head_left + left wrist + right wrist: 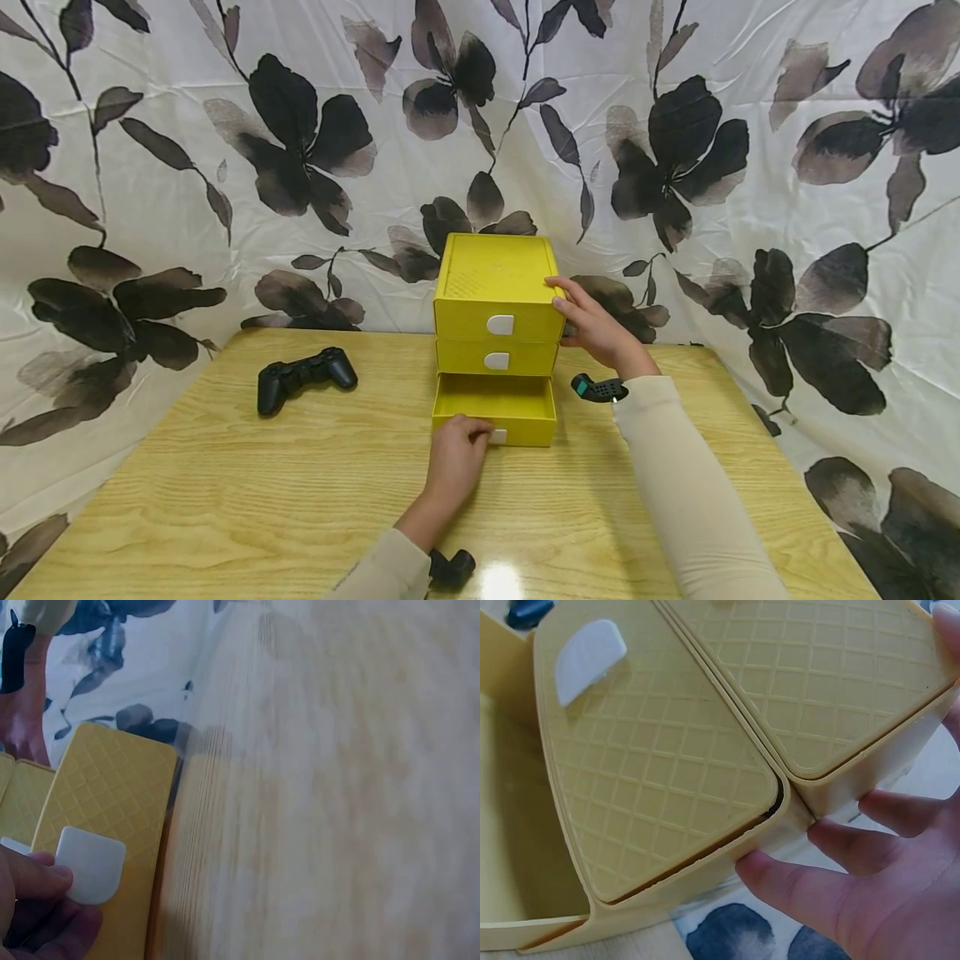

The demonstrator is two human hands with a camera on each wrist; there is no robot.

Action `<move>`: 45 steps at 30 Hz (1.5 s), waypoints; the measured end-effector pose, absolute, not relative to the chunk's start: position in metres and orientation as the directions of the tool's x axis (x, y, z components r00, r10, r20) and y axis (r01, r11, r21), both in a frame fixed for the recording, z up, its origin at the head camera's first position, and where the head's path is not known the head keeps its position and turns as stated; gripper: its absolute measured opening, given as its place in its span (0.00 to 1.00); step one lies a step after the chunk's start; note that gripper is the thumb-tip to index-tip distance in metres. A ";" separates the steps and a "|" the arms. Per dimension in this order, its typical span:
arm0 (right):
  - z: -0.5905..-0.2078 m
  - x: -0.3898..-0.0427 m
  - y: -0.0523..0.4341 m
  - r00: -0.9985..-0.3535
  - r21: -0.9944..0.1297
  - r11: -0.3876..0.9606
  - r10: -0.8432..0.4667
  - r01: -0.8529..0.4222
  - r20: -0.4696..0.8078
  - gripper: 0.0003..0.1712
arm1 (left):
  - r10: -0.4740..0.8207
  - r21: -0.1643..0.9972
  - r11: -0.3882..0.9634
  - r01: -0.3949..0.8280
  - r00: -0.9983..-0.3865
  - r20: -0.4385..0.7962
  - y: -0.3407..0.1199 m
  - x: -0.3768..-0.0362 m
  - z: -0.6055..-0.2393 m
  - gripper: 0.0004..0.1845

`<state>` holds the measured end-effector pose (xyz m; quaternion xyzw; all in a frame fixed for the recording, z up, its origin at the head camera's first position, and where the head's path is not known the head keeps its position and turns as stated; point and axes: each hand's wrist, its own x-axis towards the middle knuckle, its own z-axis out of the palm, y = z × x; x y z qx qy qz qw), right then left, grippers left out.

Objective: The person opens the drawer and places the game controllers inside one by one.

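A yellow cabinet of stacked drawers stands at the back of the table, each front bearing a white tab. Its bottom drawer is pulled out, and the visible inside looks bare. My left hand pinches that drawer's white tab between thumb and fingers, seen closely in the left wrist view. The upper two drawers are closed. Against the cabinet's right side rests my right hand, its fingers spread across the side wall and the top edge. The right wrist view shows its fingertips touching the wall.
A black game controller lies on the wooden table, left of the cabinet. Behind the table hangs a white cloth with dark flowers. Each wrist wears a black strap-on camera.
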<state>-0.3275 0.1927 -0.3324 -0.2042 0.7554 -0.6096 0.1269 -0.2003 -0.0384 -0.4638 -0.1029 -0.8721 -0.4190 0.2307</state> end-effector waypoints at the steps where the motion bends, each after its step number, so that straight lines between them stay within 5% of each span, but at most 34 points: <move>1: -0.332 -0.328 0.193 -0.884 -0.972 0.175 -0.463 -0.155 0.058 0.31 | -0.013 0.682 0.628 0.374 -0.872 0.490 -0.038 -0.200 -0.464 0.03; 26: -0.332 -0.327 0.192 -0.888 -0.971 0.180 -0.457 -0.157 0.059 0.31 | 0.019 0.680 0.619 0.393 -0.873 0.487 -0.042 -0.186 -0.462 0.04; 37: -0.335 -0.327 0.192 -0.893 -0.966 0.199 -0.446 -0.162 0.058 0.31 | 0.064 0.715 0.634 0.294 -0.941 0.331 -0.053 -0.182 -0.443 0.05; 45: -0.335 -0.329 0.192 -0.893 -0.967 0.197 -0.446 -0.164 0.061 0.30 | 0.056 0.719 0.625 0.304 -0.936 0.347 -0.071 -0.185 -0.430 0.05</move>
